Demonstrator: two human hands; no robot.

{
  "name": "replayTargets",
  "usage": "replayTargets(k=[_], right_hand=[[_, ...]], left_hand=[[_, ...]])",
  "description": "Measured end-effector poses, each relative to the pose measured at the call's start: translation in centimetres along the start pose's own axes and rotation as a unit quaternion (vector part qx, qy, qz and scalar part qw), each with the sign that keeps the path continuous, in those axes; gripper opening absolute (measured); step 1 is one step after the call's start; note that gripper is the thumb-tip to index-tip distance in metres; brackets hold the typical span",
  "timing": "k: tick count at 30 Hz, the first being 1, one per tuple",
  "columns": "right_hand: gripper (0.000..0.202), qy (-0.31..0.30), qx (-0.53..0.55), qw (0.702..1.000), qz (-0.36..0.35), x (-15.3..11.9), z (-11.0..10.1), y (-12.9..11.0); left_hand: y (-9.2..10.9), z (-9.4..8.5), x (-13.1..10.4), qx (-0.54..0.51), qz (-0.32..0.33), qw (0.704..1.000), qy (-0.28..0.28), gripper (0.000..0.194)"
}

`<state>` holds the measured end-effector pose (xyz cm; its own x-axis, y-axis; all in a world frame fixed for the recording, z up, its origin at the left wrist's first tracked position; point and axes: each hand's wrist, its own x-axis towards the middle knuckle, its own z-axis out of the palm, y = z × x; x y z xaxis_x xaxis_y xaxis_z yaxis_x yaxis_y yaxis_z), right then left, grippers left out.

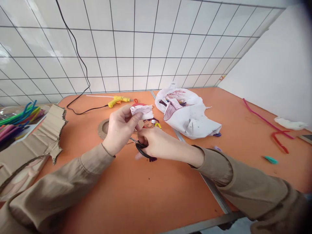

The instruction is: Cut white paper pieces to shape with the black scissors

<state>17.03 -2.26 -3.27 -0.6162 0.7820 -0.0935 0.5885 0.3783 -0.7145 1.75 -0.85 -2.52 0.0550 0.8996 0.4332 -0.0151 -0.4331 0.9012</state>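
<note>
My left hand pinches a small piece of white fabric with reddish lines, holding it above the orange table. Close beside it, my right hand is closed on black-handled scissors, whose metal part points left beneath the left hand. Some of the right fingers are hidden behind the hand. Behind the hands lie a cardboard ring, a yellow piece and small scraps. A dark tassel-like bit shows under the scissors.
A yellow glue gun with a black cord lies at the back. White fabric is bunched right of the hands. Torn cardboard and coloured pipe cleaners are at left. Red pipe cleaners and a teal piece lie at right.
</note>
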Motion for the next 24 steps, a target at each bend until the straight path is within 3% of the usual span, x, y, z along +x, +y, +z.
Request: replayTargets(k=[7, 12, 15, 19, 24], right_hand=[[0.02, -0.055, -0.182, 0.98, -0.058, -1.5, 1.1, -1.2], [0.005, -0.027, -0.324, 0.94, -0.109, -2.2, 2.2, -1.3], [0.005, -0.041, -0.31, 0.944, -0.107, -2.0, 2.1, -1.2], [0.033, -0.121, -0.204, 0.97, -0.046, -0.9, 1.4, -0.8], [0.044, -0.122, -0.145, 0.982, -0.019, -0.5, 1.3, -0.8]], left_hand=[[0.6, -0.2, 0.5, -0.089, -0.067, 0.994, -0.013, 0.013], [1.3, 0.1, 0.2, -0.121, -0.109, 0.986, -0.021, 0.012], [1.8, 0.1, 0.0, -0.116, -0.113, 0.987, -0.022, 0.014], [2.1, 0.1, -0.1, -0.117, -0.114, 0.986, -0.023, 0.018], [2.1, 0.2, 0.0, -0.122, -0.127, 0.984, -0.017, 0.016]])
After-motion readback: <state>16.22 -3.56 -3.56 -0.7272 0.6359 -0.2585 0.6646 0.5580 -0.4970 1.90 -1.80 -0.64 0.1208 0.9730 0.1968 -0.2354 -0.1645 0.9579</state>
